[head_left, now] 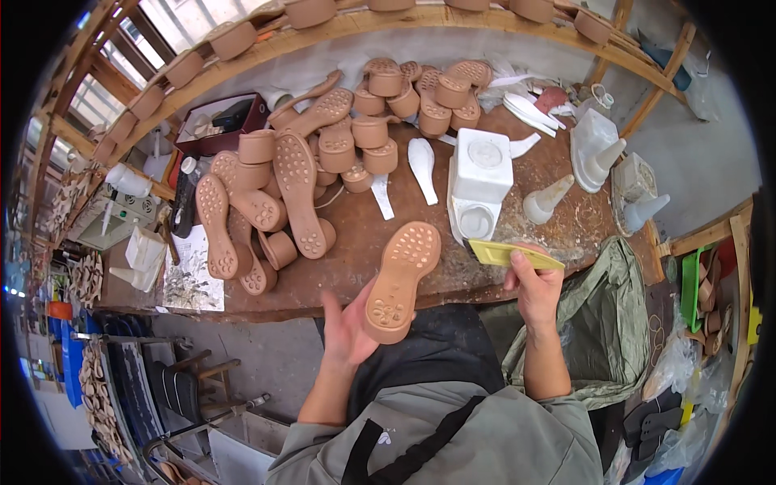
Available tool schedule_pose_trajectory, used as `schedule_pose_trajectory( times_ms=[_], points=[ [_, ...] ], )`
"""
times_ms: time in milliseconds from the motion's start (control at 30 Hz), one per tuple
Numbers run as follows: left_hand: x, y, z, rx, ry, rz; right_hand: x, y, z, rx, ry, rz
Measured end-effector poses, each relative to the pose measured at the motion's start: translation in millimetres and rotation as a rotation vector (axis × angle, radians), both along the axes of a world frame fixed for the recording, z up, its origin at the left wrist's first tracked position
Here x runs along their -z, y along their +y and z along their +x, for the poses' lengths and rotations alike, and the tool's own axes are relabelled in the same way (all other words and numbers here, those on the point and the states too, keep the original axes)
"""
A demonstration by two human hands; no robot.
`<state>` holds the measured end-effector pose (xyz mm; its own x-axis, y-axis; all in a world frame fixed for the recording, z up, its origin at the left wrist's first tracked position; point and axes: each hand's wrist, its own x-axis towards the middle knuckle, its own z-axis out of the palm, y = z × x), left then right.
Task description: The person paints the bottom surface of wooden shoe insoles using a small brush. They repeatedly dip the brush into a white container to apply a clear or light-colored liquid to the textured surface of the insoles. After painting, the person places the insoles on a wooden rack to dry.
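I have the tan shoe sole [402, 279] in the left hand [349, 330], on the near side of the white plastic container [483, 166] and a little to its left, raised clear of the bench. Its studded underside faces me, the thick heel toward the wearer and the toe end pointing up toward the container. The left thumb stands out wide, away from the sole; most of the other fingers are behind it, so I cannot tell how they are spread.

The right hand [535, 284], near and to the right of the container, holds a flat yellow-handled tool [521, 255]: thumb pressed on top, fingers curled in close underneath. I see the tool's dark end right by the container's front cup, but cannot tell whether the two touch.

Left of the container I get a heap of tan soles [297, 190] on the brown workbench [356, 263], with a white insole-shaped piece [421, 170] between heap and container. Right of the container stand a pale cone-tipped bottle [550, 200] and, further off, a second white container [594, 137]. A grey-green bag [634, 295] gapes below and to the right of it. Beyond the container, more soles line a wooden shelf [453, 18].
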<state>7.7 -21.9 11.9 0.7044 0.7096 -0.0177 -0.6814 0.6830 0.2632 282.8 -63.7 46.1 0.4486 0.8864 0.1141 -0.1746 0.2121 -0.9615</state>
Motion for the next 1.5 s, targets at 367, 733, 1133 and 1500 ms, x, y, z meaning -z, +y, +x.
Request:
schedule_pose_trajectory(
  times_ms=[367, 733, 1133, 1500],
  points=[
    [-66, -13, -104, -0.498, 0.903, 0.688, 22, 30, -19, 0.187, 0.113, 0.08],
    [-407, 185, -227, -1.534, 0.539, 1.064, -141, 126, -92, 0.031, -0.306, 0.114],
    [-478, 388, -250, -1.482, 1.111, 1.078, -288, 138, -139, 0.103, -0.173, 0.11],
    [-474, 362, -236, -1.494, 1.3, 1.03, -255, 148, -154, 0.081, -0.09, 0.007]
  ],
)
